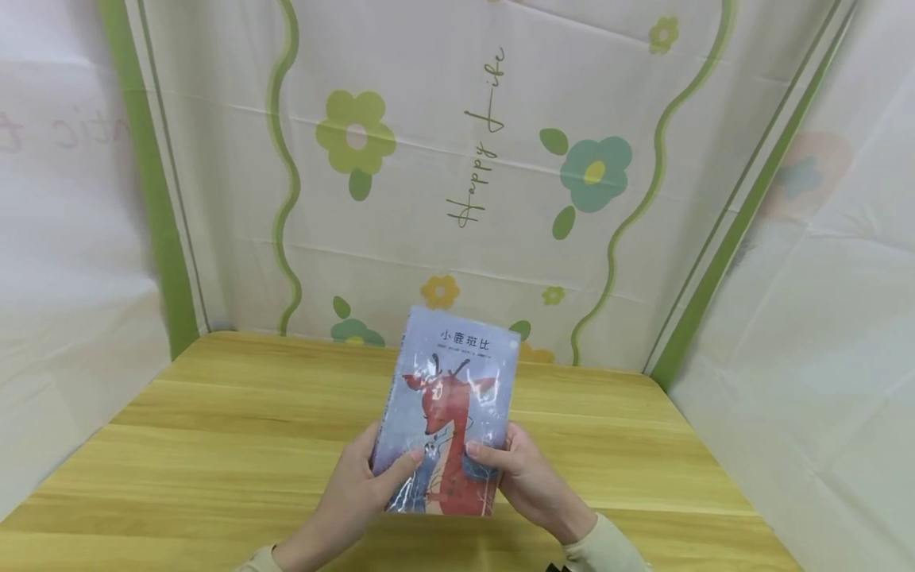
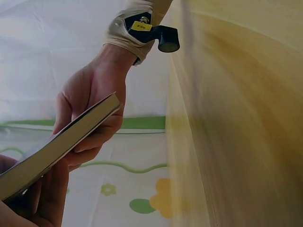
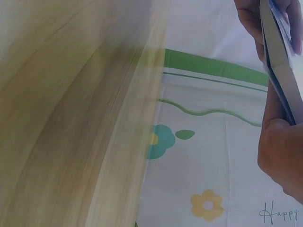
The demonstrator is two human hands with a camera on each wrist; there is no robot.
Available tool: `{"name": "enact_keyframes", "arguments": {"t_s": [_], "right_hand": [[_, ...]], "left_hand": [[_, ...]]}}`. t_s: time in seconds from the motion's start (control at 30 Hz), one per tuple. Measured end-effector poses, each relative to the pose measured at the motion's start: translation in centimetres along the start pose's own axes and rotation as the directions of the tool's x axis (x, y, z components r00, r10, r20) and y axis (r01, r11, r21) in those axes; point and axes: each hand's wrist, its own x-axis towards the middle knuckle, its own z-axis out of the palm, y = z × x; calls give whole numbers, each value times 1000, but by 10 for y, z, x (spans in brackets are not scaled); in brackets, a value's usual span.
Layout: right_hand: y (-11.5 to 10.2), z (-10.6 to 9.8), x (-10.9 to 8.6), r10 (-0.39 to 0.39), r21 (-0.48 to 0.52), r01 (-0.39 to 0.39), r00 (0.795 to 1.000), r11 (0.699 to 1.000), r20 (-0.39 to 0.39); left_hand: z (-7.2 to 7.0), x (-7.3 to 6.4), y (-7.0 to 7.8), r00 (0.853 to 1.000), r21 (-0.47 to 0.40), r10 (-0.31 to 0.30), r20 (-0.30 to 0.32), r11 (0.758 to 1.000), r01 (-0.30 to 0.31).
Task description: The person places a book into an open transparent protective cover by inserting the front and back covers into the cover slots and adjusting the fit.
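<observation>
Both hands hold a closed book (image 1: 457, 413), its blue-lilac cover showing a red deer, dark title characters and a glossy sheen. At its left edge my left hand (image 1: 357, 477) grips it, thumb on the cover and fingers behind. My right hand (image 1: 532, 481) grips the right edge the same way. In the left wrist view the book's page block (image 2: 61, 146) faces the camera, with the right hand (image 2: 92, 99) beyond it and the left at the lower left corner. The right wrist view has the book (image 3: 279, 66) edge-on, raised off the table.
A wood-grain table (image 1: 236, 445) spreads beneath the hands. Behind it hangs a white curtain (image 1: 429, 199) with flowers, green wavy lines and lettering; more curtains enclose both sides. A small dark camera (image 2: 168, 39) is strapped at the right wrist.
</observation>
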Motion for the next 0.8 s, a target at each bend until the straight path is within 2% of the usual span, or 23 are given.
{"name": "enact_keyframes", "arguments": {"t_s": [0.23, 0.4, 0.8], "right_hand": [[3, 1, 0, 13, -42, -13, 1000, 999, -21], [3, 0, 1, 39, -46, -42, 997, 998, -65], [4, 0, 2, 74, -61, -82, 990, 995, -118]], "left_hand": [[1, 4, -5, 997, 0, -38, -72, 999, 38], [0, 7, -9, 995, 33, -59, -79, 998, 62], [-2, 12, -13, 989, 21, -115, -94, 993, 117]]}}
